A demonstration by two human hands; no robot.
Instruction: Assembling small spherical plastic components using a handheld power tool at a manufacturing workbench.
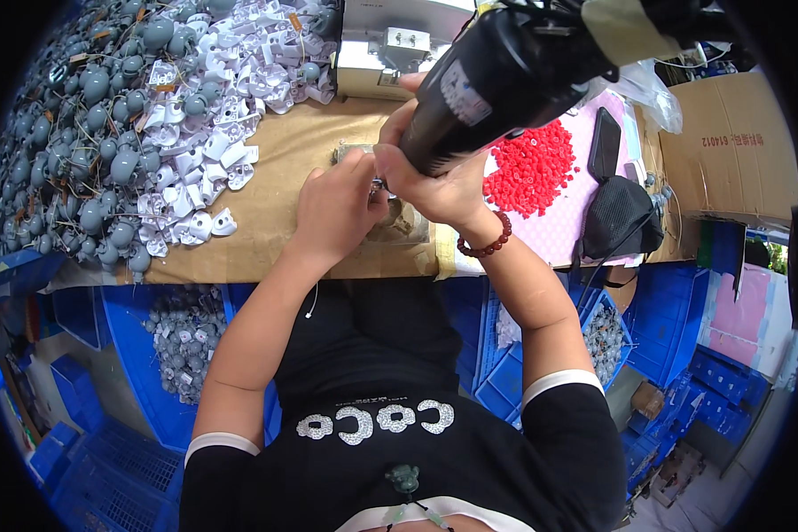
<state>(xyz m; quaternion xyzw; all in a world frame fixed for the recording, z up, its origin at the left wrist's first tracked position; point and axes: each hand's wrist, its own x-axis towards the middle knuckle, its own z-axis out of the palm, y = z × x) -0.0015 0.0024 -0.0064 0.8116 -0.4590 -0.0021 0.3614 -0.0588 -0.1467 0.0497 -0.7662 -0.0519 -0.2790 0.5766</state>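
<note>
A thick black cylindrical power tool (pixel 465 102) with a pale sticker slants down from the upper right. My right hand (pixel 434 186) is wrapped round its lower part, thumb toward the left. The tool's body hides most of these fingers, and its tip is hidden. My left hand (pixel 339 199) is closed in a pinch close beside the right thumb. At its fingertips a small shiny piece (pixel 378 184) shows, too covered to name. Under both hands lies a flat worn block (pixel 408 229) on the brown table covering (pixel 279 177).
Grey rounded parts with wires (pixel 97 160) and white plastic parts (pixel 208 146) are heaped at left. Small red pieces (pixel 530 173) lie on a pink sheet, near a black mesh pouch (pixel 621 217). A metal box (pixel 403 44) stands behind; blue crates (pixel 133 355) flank my lap.
</note>
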